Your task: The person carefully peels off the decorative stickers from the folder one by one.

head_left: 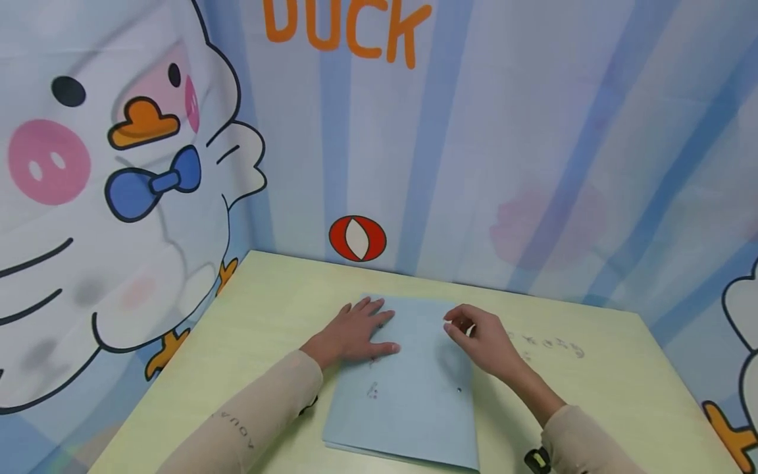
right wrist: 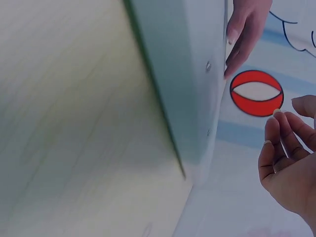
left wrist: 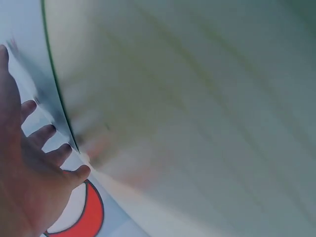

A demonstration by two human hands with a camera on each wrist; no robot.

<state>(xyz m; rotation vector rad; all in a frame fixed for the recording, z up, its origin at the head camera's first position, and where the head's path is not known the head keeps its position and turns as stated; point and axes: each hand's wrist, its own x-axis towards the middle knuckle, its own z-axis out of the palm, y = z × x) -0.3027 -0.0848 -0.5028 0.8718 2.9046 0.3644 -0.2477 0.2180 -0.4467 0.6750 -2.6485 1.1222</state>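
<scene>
A light blue folder lies on the pale yellow table, with more than one layer at its near edge. My left hand rests on its upper left part, palm down with fingers spread. Over the upper right edge hovers my right hand, fingers loosely bent. In the right wrist view, the right hand's thumb stands apart from the fingers, and I see nothing between them. A small shiny dot sits near the folder's right edge. Small dark marks show on its left part.
The pale yellow table carries faint grey markings right of the folder. A printed cloth backdrop with a duck drawing stands behind the table and at its left. A red and white ball is printed just above the back edge.
</scene>
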